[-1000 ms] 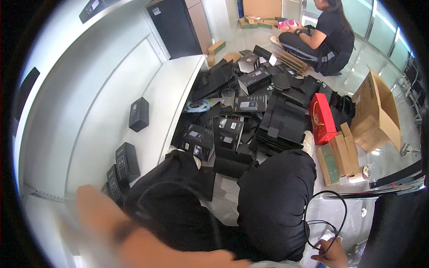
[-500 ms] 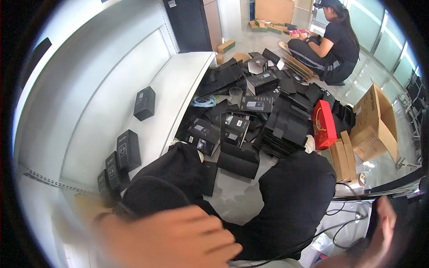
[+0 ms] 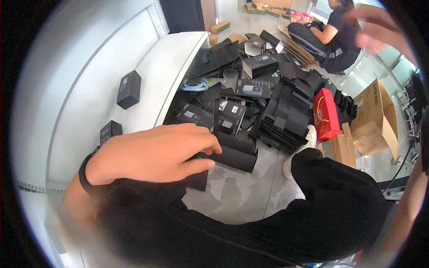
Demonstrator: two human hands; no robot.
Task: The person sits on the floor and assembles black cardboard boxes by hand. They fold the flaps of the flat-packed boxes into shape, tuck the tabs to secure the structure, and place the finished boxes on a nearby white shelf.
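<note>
My left hand (image 3: 156, 152) is held over my left thigh, palm down, with nothing visible in it. Its fingers curve loosely and the thumb stands apart. Just past its fingertips lies an open black carton (image 3: 234, 152) on the floor. My right hand (image 3: 380, 29) is raised high at the far right, smeared by motion, and its fingers cannot be made out clearly. Beyond my left hand spreads a heap of black printed cartons, with a stack of flattened black boxes (image 3: 283, 118) at its right side.
A white shelf (image 3: 172, 58) on the left bears a black box (image 3: 129, 89) and another black box (image 3: 111, 131). A red gift bag (image 3: 325, 115) and a large brown carton (image 3: 373, 118) stand at the right. A person (image 3: 330, 35) sits on the floor at the back, holding something pink.
My left hand has moved up from the lower edge. My right hand has swung from the lower right to the upper right. My right leg has shifted, baring a white shoe.
</note>
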